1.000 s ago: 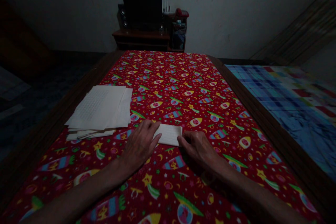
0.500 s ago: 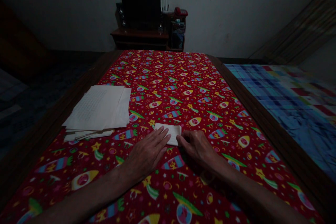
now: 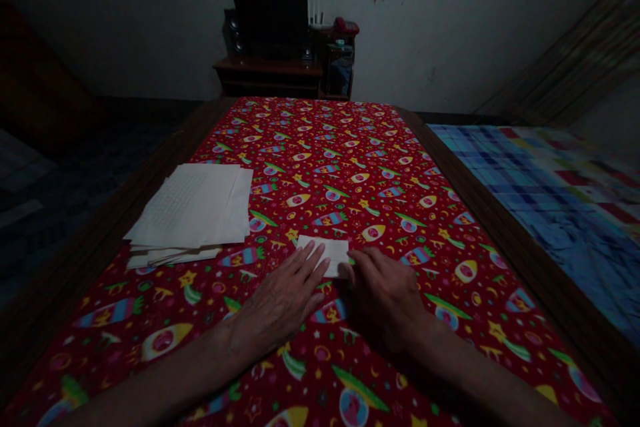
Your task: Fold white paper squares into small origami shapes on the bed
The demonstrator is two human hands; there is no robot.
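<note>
A small folded white paper (image 3: pixel 334 252) lies on the red patterned bedsheet (image 3: pixel 350 167). My left hand (image 3: pixel 286 296) lies flat with its fingers stretched out, the fingertips pressing on the paper's left part. My right hand (image 3: pixel 384 288) is at the paper's right lower edge with its fingers curled down onto the edge. Both forearms reach in from the bottom of the view.
A stack of white sheets (image 3: pixel 193 210) lies to the left of the hands. Dark wooden rails (image 3: pixel 480 193) border the red surface. A checked blue cloth (image 3: pixel 555 187) lies at the right. A desk with a dark screen (image 3: pixel 270 17) stands by the far wall.
My left hand has slid to the right along the folded paper and spread flat on it. My right hand moved slightly left and closer onto the paper's edge.
</note>
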